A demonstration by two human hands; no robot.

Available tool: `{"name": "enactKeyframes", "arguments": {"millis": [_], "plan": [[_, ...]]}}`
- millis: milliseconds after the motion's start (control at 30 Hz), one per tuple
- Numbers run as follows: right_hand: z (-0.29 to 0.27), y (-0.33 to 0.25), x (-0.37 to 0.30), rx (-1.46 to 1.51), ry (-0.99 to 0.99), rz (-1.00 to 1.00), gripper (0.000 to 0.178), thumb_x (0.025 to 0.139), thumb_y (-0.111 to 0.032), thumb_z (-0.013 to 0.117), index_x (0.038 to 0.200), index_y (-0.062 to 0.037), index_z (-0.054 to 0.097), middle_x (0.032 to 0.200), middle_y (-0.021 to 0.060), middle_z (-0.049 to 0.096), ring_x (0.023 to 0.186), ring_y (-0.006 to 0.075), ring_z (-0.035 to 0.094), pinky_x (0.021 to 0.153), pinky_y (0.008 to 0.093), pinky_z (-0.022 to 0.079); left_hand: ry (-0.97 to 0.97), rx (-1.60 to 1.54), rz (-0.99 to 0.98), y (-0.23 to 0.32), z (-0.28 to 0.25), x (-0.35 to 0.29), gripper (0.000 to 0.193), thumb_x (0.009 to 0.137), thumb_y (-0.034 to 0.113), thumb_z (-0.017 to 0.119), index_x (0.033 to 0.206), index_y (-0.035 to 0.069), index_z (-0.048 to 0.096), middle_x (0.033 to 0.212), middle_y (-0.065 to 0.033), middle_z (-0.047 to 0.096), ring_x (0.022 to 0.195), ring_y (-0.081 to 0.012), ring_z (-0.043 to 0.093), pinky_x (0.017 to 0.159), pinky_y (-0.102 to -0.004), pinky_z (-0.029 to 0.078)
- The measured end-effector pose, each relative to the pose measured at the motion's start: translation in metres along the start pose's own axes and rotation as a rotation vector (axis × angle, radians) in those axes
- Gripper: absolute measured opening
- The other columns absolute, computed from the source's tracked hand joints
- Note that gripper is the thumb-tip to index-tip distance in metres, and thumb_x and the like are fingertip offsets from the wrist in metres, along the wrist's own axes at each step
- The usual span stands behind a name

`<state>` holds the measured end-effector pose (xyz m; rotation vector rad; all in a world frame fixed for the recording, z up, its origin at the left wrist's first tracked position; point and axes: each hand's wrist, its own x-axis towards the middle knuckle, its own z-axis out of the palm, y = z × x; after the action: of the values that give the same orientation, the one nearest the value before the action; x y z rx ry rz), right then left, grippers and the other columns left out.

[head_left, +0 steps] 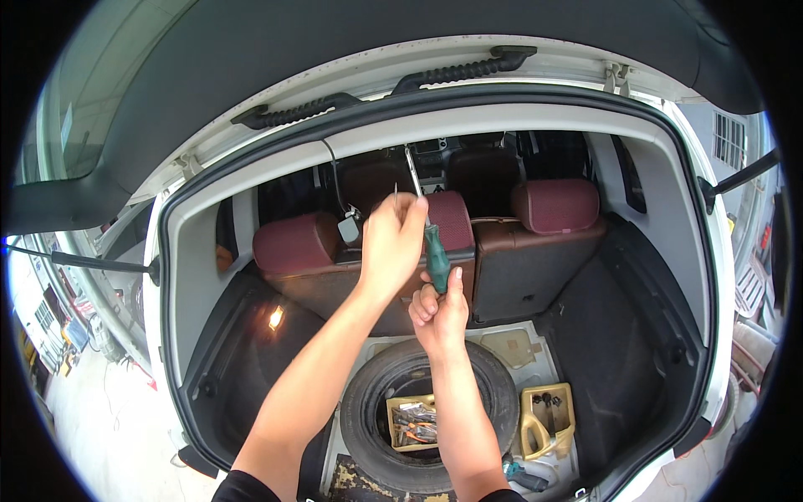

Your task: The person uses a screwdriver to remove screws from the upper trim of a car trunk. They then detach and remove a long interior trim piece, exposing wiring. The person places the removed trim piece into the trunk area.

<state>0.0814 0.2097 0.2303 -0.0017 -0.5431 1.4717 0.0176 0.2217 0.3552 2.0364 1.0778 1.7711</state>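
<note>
Green-handled tool (436, 261), one only, points its silver shaft toward eleven o'clock, raised at the twelve o'clock of one tyre (366, 406). The right hand (441, 316), thumb up, is clamped on its handle; the left hand (391, 243), at ten, bunches its fingers beside the shaft, its grip impossible to tell. The right forearm (464, 418) crosses the tyre and one of two yellow containers (565, 437). Beyond stand three maroon headrests (559, 207).

Left sleeve (240, 488) black, short; right sleeve (503, 496) likewise. Forearms (309, 376) bare; left hand (393, 243), right hand (439, 316) bare.
</note>
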Motion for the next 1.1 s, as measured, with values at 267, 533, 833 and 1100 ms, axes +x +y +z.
{"name": "enactKeyframes", "arguments": {"millis": [267,533,833,1100], "plan": [[-0.11,0.023,-0.151,-0.317,0.143,0.123,0.051,0.098,-0.049,0.04,0.098,-0.0005,0.056,0.054,0.0017,0.047,0.042,0.0121,0.043,0.037,0.026,0.034,-0.223,-0.786,-1.285,-0.129,-0.086,-0.292,0.008,0.086,0.007,0.049,0.084,0.002,0.055,0.061,-0.0031,0.046,0.045,-0.0141,0.041,0.041,-0.0279,0.033],[-0.158,0.06,-0.396,-0.332,0.836,0.701,0.035,0.097,-0.038,0.05,0.094,-0.0033,0.057,0.054,0.0014,0.046,0.046,0.0137,0.044,0.042,0.0298,0.036,0.167,-0.806,-1.856,-0.178,-0.205,-0.604,0.02,0.089,-0.005,0.044,0.107,-0.001,0.048,0.082,-0.0085,0.056,0.052,-0.0102,0.039,0.046,-0.0243,0.033],[-0.121,0.062,-0.368,-0.593,0.303,0.681,0.052,0.096,-0.05,0.046,0.077,-0.0016,0.049,0.057,0.007,0.047,0.049,0.0156,0.044,0.046,0.0284,0.036,0.215,-0.874,-1.628,-0.112,-0.173,-0.518,0.002,0.09,0.004,0.059,0.092,0.003,0.059,0.081,-0.0077,0.061,0.05,-0.0066,0.04,0.044,-0.0219,0.033],[-0.079,0.053,-0.394,-0.837,0.23,0.641,0.042,0.1,-0.038,0.044,0.083,0.0006,0.053,0.063,0.006,0.055,0.052,0.0111,0.049,0.047,0.0244,0.04,0.285,-1.047,-1.307,-0.094,-0.207,-0.483,0.007,0.092,0.01,0.059,0.096,0.004,0.058,0.079,-0.0059,0.06,0.049,-0.0067,0.037,0.045,-0.022,0.033]]}}
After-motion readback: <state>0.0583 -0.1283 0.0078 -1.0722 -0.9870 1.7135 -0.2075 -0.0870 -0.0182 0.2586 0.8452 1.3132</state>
